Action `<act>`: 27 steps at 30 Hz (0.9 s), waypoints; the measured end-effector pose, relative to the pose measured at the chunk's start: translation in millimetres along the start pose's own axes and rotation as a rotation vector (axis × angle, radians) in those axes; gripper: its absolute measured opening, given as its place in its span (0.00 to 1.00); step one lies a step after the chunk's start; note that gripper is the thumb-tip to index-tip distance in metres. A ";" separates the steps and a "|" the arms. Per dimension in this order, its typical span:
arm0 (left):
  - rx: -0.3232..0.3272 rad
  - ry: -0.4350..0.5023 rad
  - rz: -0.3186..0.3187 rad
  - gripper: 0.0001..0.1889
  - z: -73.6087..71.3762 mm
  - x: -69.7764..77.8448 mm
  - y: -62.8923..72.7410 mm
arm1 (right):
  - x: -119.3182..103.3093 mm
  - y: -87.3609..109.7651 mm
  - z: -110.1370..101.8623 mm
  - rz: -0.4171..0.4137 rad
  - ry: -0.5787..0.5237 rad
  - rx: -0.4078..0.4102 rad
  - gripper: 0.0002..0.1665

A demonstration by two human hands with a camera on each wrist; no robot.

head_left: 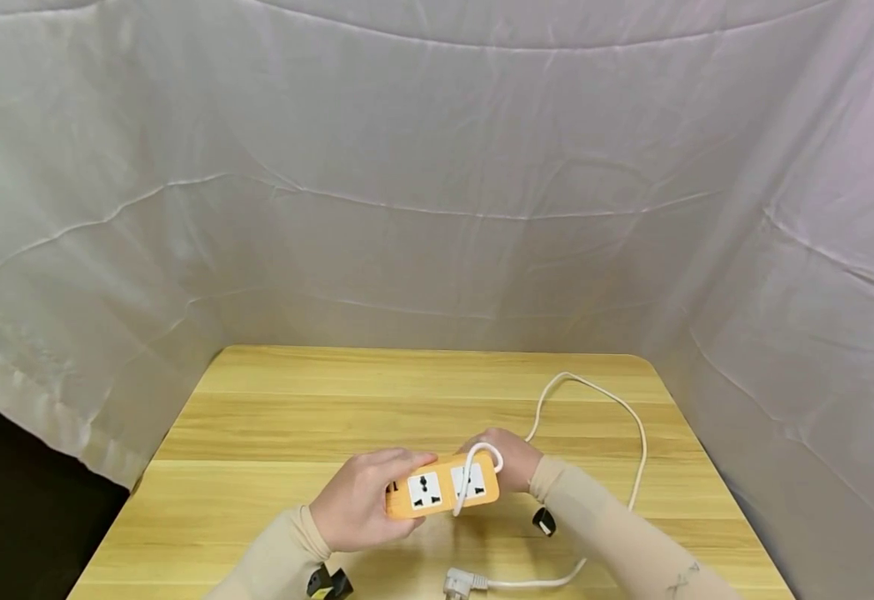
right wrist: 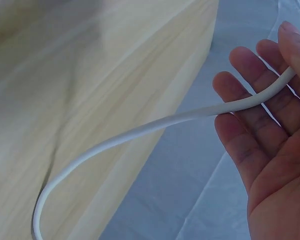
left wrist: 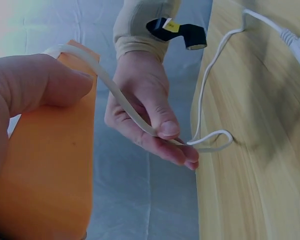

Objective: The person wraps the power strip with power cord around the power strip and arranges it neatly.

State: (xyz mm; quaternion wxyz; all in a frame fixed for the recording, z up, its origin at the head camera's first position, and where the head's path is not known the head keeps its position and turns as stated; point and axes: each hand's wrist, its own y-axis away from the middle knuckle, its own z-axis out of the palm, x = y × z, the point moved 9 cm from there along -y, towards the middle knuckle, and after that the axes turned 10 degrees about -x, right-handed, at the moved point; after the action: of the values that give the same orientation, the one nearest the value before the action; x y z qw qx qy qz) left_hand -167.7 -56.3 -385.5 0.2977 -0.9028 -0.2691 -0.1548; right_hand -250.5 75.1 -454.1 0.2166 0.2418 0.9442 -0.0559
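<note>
Gripping one end of an orange power strip (head_left: 444,487) in the left hand (head_left: 366,502). Pinching its white cord (right wrist: 150,127) between thumb and fingers of the right hand (head_left: 516,463), beside the other end. Holding the strip raised above a wood-grain worktop (head_left: 332,417), with two white socket panels facing the head camera and a loop of cord crossing the right one. Farther out, trailing cord across the worktop's right side to a white plug (head_left: 457,581) near the front edge. Enclosed by grey fabric (head_left: 437,258) behind and at both sides.

Left fingers (head_left: 405,462) hide 1 end of power strip (head_left: 446,485); head view crops plug (head_left: 459,578).
</note>
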 end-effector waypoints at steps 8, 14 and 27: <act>-0.030 -0.060 0.025 0.35 3.5 1.0 -0.7 | -9.0 -8.3 -7.0 -0.147 0.117 -0.058 0.11; -0.057 -0.105 0.038 0.36 7.2 3.5 -0.2 | -7.9 -10.7 -12.3 -0.153 0.150 -0.059 0.07; -0.131 -0.148 0.019 0.34 16.4 0.9 -0.9 | -6.4 -17.2 -20.5 -0.138 0.276 -0.064 0.04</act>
State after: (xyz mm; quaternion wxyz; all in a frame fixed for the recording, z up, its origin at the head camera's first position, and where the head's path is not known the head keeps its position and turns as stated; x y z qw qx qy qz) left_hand -165.5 -45.2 -397.4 0.2187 -0.9318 -0.2712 -0.1022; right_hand -261.5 61.6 -432.8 0.0880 0.1748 0.9806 -0.0066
